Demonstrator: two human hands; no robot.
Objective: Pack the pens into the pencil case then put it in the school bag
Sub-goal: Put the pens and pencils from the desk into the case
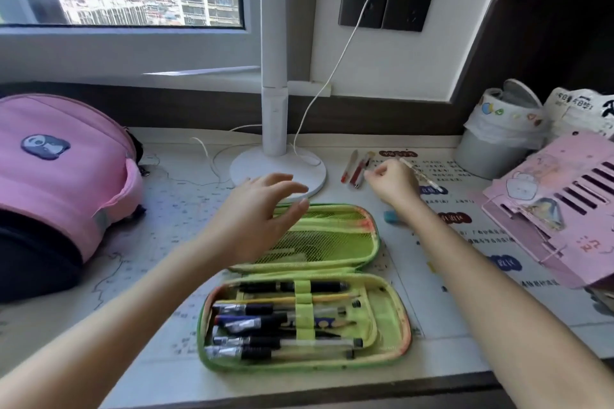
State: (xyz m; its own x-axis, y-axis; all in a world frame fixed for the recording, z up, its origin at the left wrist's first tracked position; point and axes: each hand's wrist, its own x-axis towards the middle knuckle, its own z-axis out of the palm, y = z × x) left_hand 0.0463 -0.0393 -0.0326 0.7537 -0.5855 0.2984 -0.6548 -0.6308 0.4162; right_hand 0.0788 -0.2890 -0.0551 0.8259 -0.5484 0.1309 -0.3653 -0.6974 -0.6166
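Desk (pixel 159 202) under a window, topped with a printed mat. Nearest, close to the front edge: green pencil case (pixel 395 309) opened flat, lower half already holding a row of packed pens (pixel 282 319) under an elastic strap, mesh lid hinged away. Over that lid, left hand (pixel 262 219), fingers straight and spread, gripping nothing, probably poised to steady or fold it. Under the right wrist, a blue eraser (pixel 392 216). Beyond the case, right hand (pixel 393 183), fingers curled at the loose pens (pixel 357 173); cannot tell whether clamped on one. Just past its knuckles, a pale pen (pixel 432 187). Open mat between right hand and case for the carry back. Left of its fingertips, lamp base (pixel 315 176) crowding close. Well left of the left hand, pink school bag (pixel 56 176) on the desk.
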